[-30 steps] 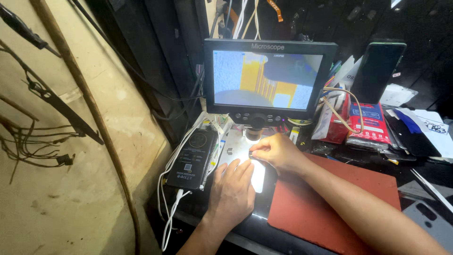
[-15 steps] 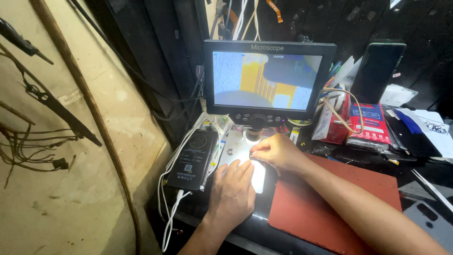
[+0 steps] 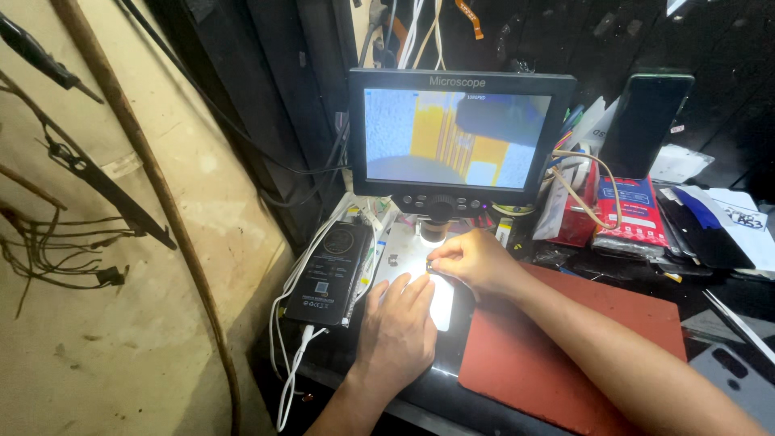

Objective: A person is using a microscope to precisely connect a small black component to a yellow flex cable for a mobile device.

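My left hand lies flat, palm down, on the brightly lit white stage under a digital microscope, fingers together and pressing on something I cannot make out. My right hand hovers just behind it under the lens, fingertips pinched on a small thin tool or part too tiny to identify. The microscope screen above shows a magnified yellow and blue view with a dark blurred shape at the upper right.
A black power bank with white cables lies left of the stage. A red mat lies under my right forearm. A dark phone leans upright at the back right, among red packets and cluttered papers. A wall with hanging wires stands left.
Both hands stay in nearly the same place; the right fingertips shift slightly under the lens, and the picture on the screen changes a little.
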